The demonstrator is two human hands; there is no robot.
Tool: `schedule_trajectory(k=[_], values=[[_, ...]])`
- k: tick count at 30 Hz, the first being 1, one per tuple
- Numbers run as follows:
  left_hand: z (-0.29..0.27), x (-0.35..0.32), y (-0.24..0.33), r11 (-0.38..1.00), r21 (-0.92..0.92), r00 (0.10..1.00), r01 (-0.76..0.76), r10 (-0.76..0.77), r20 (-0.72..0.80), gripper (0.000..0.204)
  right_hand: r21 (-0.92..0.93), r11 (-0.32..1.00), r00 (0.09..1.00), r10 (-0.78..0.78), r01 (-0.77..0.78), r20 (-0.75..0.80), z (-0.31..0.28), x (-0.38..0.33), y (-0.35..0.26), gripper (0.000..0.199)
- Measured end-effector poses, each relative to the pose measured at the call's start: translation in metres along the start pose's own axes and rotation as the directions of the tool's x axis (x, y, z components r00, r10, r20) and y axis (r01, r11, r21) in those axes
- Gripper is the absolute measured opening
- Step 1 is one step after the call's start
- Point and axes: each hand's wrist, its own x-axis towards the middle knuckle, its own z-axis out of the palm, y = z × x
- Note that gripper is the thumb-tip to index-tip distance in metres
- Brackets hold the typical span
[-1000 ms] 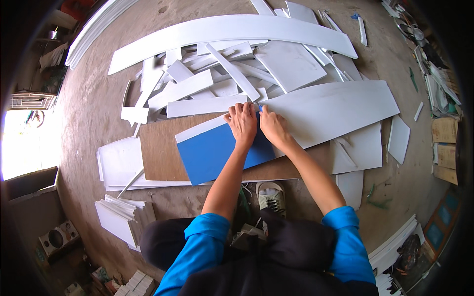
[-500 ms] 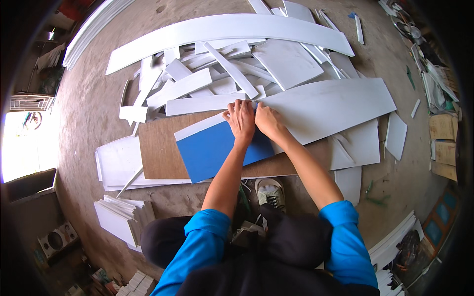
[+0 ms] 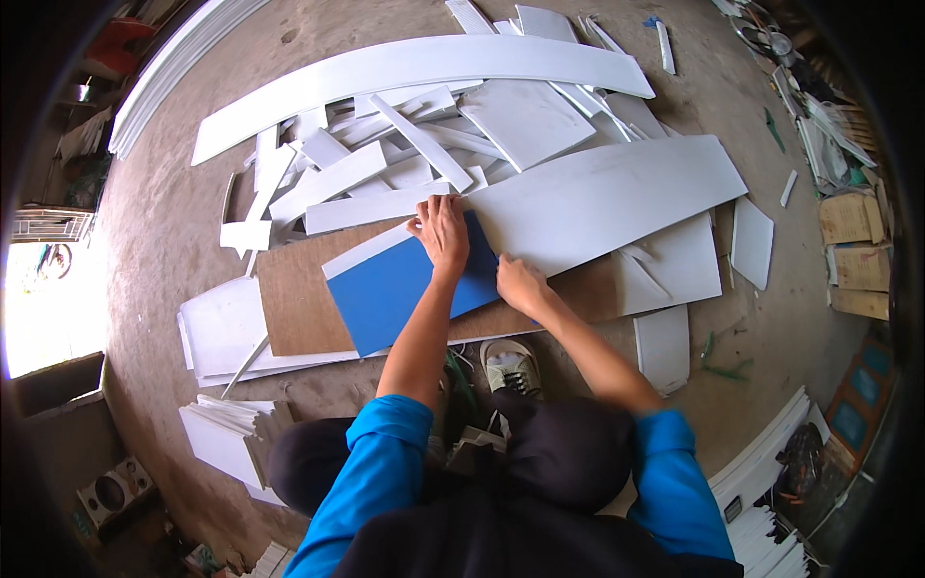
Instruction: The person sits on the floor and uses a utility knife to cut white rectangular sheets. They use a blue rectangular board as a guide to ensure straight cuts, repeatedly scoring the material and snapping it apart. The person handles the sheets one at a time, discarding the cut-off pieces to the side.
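I count one brown board (image 3: 299, 299) on the floor (image 3: 173, 222), one blue panel (image 3: 400, 289) atop it. My left hand (image 3: 441, 231) presses flat, fingers spread, on its top edge; my right hand (image 3: 520, 284) lies open at its right edge, beside one large white sheet (image 3: 617, 193).

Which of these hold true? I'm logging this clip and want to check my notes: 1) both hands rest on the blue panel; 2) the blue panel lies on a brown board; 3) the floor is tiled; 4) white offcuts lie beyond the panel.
1. False: the left hand presses the blue panel at its far edge; the right hand sits at its right edge, by the large white sheet.
2. True: it lies on the brown board.
3. False: the floor is bare and rough.
4. True: the white offcuts are piled there.
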Motion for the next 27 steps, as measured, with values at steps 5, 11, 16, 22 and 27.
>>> schedule_trajectory(k=[5, 11, 16, 22, 27], values=[[0.001, 0.000, -0.003, 1.000, 0.011, 1.000, -0.001, 0.001, 0.016, 0.017, -0.010, 0.999, 0.998, 0.042, -0.042, 0.038, 0.014, -0.037, 0.007, 0.014], [0.001, 0.000, -0.002, 1.000, 0.000, 0.999, 0.002, -0.002, 0.033, 0.017, -0.067, 0.997, 1.000, 0.025, -0.025, 0.003, 0.019, -0.068, 0.014, 0.017], [-0.001, 0.003, -0.002, 1.000, 0.005, 1.000, -0.015, 0.015, 0.005, 0.018, -0.019, 0.999, 0.999, 0.031, -0.032, -0.017, 0.026, -0.082, 0.018, 0.021], [-0.026, -0.020, -0.005, 0.981, -0.041, 0.976, -0.187, 0.190, 0.102, 0.050, 0.048, 0.993, 0.993, 0.106, -0.104, -0.041, -0.006, -0.092, 0.037, 0.022], [-0.050, -0.016, -0.039, 0.965, -0.044, 0.892, -0.259, 0.257, 0.372, 0.055, 0.317, 0.947, 0.978, 0.118, -0.057, -0.175, -0.016, -0.037, 0.048, 0.027]])
